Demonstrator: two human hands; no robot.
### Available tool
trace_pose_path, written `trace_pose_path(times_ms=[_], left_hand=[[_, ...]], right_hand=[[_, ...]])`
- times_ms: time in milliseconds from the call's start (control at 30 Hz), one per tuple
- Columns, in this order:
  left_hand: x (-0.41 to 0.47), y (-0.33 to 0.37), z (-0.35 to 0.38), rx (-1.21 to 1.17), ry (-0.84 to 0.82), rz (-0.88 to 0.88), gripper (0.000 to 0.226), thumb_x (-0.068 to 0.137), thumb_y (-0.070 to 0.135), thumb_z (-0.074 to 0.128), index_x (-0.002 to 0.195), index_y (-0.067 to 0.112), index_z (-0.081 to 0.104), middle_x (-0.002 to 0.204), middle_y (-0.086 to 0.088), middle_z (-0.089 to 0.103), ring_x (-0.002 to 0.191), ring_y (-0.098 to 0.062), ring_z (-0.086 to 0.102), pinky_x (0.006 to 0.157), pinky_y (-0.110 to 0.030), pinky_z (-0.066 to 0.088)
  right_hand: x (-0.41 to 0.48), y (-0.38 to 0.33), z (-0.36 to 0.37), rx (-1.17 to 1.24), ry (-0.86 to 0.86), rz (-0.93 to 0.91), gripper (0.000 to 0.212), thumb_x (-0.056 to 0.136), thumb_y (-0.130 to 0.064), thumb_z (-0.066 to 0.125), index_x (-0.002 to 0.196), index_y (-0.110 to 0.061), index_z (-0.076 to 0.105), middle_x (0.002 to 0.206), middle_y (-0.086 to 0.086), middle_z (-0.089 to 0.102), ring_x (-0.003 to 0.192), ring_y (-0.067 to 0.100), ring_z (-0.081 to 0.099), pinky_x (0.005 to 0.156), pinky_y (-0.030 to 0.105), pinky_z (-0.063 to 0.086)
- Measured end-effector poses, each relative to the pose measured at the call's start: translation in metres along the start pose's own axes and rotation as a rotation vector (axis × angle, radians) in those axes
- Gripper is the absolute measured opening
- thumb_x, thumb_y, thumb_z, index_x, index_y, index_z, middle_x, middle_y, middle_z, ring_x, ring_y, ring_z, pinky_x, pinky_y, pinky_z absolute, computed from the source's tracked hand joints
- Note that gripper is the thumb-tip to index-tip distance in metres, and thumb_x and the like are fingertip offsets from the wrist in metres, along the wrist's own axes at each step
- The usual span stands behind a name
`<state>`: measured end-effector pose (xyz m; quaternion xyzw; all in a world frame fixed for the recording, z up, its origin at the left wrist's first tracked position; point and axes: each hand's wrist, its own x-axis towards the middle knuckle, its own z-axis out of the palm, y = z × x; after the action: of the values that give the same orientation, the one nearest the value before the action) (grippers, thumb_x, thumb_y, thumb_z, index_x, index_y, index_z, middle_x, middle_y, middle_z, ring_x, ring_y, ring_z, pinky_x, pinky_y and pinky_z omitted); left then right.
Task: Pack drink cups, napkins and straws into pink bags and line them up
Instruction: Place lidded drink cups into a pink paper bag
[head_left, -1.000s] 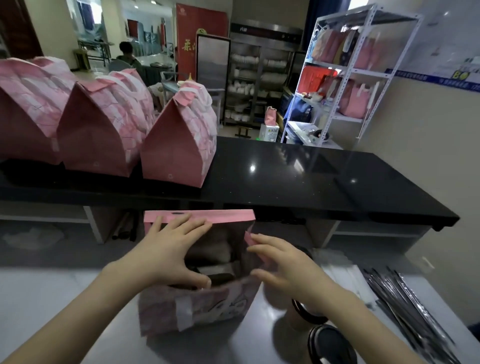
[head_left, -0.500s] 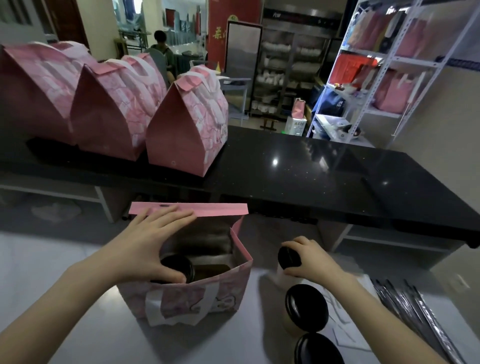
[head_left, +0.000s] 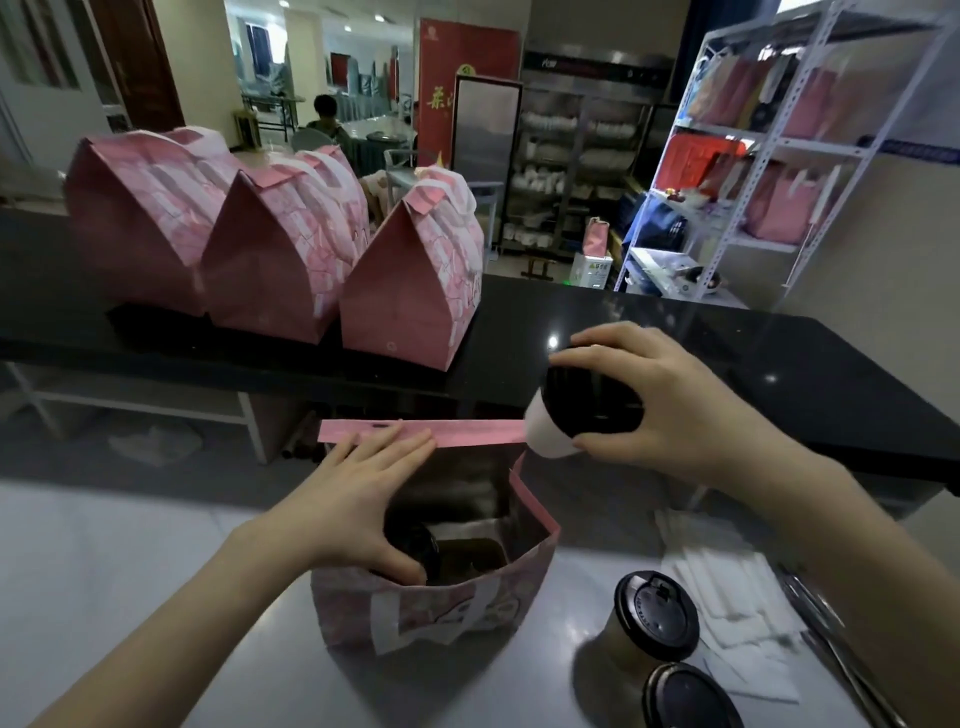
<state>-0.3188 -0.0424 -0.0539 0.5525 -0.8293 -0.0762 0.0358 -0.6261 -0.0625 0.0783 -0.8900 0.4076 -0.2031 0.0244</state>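
Our right hand (head_left: 654, 400) is curled around a white paper cup with a black lid (head_left: 576, 410). It holds the cup up in the air, just above the far right corner of the open pink paper bag (head_left: 441, 613) on the grey table (head_left: 156, 597). The cup is tipped, not straight up. Its white bottom points down and to the left, toward the bag's mouth, and its lid leans back toward the hand. Our left hand (head_left: 358, 514) lies across the mouth of the bag with its fingers straight and spread. The fingertips touch the far pink flap and the thumb presses on the near wall, so the bag is held wide open. This hand grips nothing. Down in the bag, on the left side by our thumb, we can see the dark lid of another cup (head_left: 415, 545). The right side of the bag looks free, and that is the side our cup is over. So we think the next move is short: stand the cup up straight, bring it a little toward us and to the left, and lower it in beside the first one. The right hand is the near one for this. Two more lidded cups (head_left: 654, 618) wait near the bag on the right, beside white napkins (head_left: 727, 587). Three closed pink bags (head_left: 415, 301) stand in a row on the black counter (head_left: 675, 343) behind.
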Motion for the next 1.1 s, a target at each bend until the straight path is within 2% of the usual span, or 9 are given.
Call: trace_pose_path(times_ms=[167,267,367,567,833,967,1100], left_hand=[[0.008,0.001,0.003,0.004,0.024,0.025,0.131,0.051,0.088,0.054,0.151,0.035,-0.012,0.160,0.016,-0.012,0.141,-0.005,-0.025,0.116,-0.043,-0.010],[0.010,0.001,0.003,-0.003,0.044,0.035,0.130,0.050,0.090,0.052,0.152,0.034,-0.005,0.161,0.013,-0.006,0.146,-0.010,-0.017,0.117,-0.044,-0.008],[0.008,-0.002,0.004,-0.005,0.054,0.014,0.132,0.049,0.090,0.052,0.153,0.033,-0.006,0.162,0.014,-0.004,0.146,-0.009,-0.015,0.117,-0.043,-0.008],[0.001,-0.003,0.005,-0.011,0.053,0.019,0.133,0.049,0.087,0.052,0.153,0.030,-0.010,0.161,0.012,-0.010,0.145,-0.008,-0.020,0.115,-0.042,-0.013],[-0.021,0.007,0.015,0.052,0.141,0.041,0.136,0.047,0.092,0.046,0.151,0.030,-0.015,0.159,0.013,-0.022,0.141,-0.011,-0.032,0.115,-0.047,-0.019],[-0.031,0.019,0.019,0.084,0.169,0.059,0.140,0.045,0.094,0.044,0.150,0.027,-0.019,0.156,0.010,-0.029,0.139,-0.014,-0.037,0.114,-0.050,-0.020],[-0.037,0.031,0.022,0.115,0.178,0.060,0.147,0.041,0.096,0.043,0.150,0.020,-0.019,0.157,0.006,-0.030,0.139,-0.017,-0.038,0.114,-0.052,-0.021]], right_hand=[[0.021,-0.054,0.022,0.027,-0.137,-0.111,0.065,0.069,-0.042,0.072,0.131,-0.037,0.053,0.131,-0.013,0.046,0.118,0.013,0.043,0.099,0.036,0.043],[0.029,-0.065,0.057,0.020,-0.242,-0.079,0.067,0.070,-0.039,0.074,0.133,-0.037,0.051,0.132,-0.011,0.044,0.117,0.013,0.041,0.097,0.040,0.045],[0.029,-0.063,0.087,-0.005,-0.332,-0.025,0.069,0.070,-0.036,0.075,0.134,-0.036,0.049,0.131,-0.009,0.045,0.116,0.014,0.043,0.096,0.038,0.046],[0.019,-0.053,0.124,-0.075,-0.405,0.055,0.068,0.071,-0.037,0.075,0.133,-0.036,0.047,0.132,-0.011,0.042,0.119,0.013,0.038,0.094,0.037,0.048],[-0.016,-0.029,0.127,-0.183,-0.415,0.145,0.064,0.075,-0.040,0.071,0.133,-0.036,0.043,0.133,-0.009,0.038,0.123,0.015,0.032,0.092,0.038,0.049],[-0.016,-0.037,0.135,-0.220,-0.439,0.114,0.066,0.072,-0.037,0.075,0.129,-0.036,0.042,0.131,-0.008,0.036,0.117,0.016,0.034,0.085,0.034,0.048],[0.000,-0.056,0.161,-0.269,-0.488,0.125,0.072,0.068,-0.031,0.078,0.130,-0.029,0.041,0.126,-0.002,0.037,0.114,0.021,0.036,0.091,0.047,0.045]])
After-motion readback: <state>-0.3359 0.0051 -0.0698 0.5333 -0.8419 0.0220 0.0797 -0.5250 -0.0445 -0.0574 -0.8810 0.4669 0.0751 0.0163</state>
